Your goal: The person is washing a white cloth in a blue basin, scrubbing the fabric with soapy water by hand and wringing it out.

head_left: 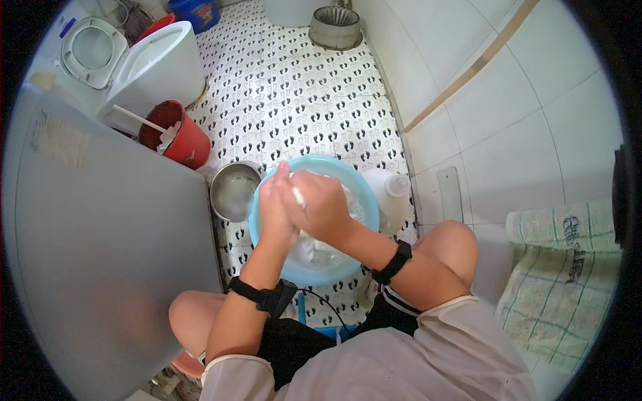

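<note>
Both hands are pressed together above a light blue basin on the floor between my knees. My right hand is closed, and a bit of white cloth shows between its fingers and my left hand. The left hand is wrapped round the same cloth, with its fingers pointing away from me; most of the cloth is hidden inside the hands. Below them, wet white fabric lies in the basin with some suds and water.
Left of the basin stands a steel bowl, and right of it a whitish plastic jug. A red bin and a toilet are farther left. A grey panel borders the left; a checked towel hangs at the right wall.
</note>
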`<state>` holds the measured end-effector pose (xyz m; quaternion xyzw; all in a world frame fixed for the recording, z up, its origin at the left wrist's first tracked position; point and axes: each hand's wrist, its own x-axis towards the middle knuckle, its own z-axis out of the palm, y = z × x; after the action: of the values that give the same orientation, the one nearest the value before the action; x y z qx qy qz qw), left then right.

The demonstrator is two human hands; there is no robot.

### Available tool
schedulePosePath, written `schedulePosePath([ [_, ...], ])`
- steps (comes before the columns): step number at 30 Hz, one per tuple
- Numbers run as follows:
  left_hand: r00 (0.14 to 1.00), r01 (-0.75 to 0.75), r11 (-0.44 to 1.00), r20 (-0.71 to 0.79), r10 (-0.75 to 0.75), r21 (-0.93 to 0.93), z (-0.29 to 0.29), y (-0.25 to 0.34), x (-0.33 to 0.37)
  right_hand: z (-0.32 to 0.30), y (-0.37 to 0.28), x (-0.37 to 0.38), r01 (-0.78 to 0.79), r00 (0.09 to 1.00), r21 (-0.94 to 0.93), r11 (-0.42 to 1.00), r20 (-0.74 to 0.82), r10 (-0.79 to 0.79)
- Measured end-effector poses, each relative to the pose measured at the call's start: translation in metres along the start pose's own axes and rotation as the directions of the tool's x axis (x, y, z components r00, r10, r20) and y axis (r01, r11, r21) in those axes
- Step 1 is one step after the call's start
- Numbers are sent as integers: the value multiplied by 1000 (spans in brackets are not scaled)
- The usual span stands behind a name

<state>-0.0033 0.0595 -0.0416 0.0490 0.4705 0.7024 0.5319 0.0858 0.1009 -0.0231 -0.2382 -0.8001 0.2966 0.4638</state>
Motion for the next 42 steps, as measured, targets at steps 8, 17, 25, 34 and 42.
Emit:
schedulePosePath([
  [8, 997, -65, 997, 52, 62, 43, -2, -4, 1, 9, 7, 3, 73, 995, 12, 997, -75, -72],
  [17, 998, -44, 999, 44, 44, 13, 3, -3, -3, 4, 4, 3, 47, 999, 6, 999, -12, -47],
  [25, 998, -23, 999, 50, 24, -35, 1, -4, -4, 12, 16, 5, -198, 980, 19, 980, 0, 198],
  [34, 992, -120, 991, 44, 118, 60, -10, -10, 4, 10, 18, -1, -126, 992, -76, 989, 20, 128],
  [42, 956, -293, 921, 82, 281, 258, 10, -8, -8, 1, 18, 5, -415, 909, -3, 910, -38, 414],
])
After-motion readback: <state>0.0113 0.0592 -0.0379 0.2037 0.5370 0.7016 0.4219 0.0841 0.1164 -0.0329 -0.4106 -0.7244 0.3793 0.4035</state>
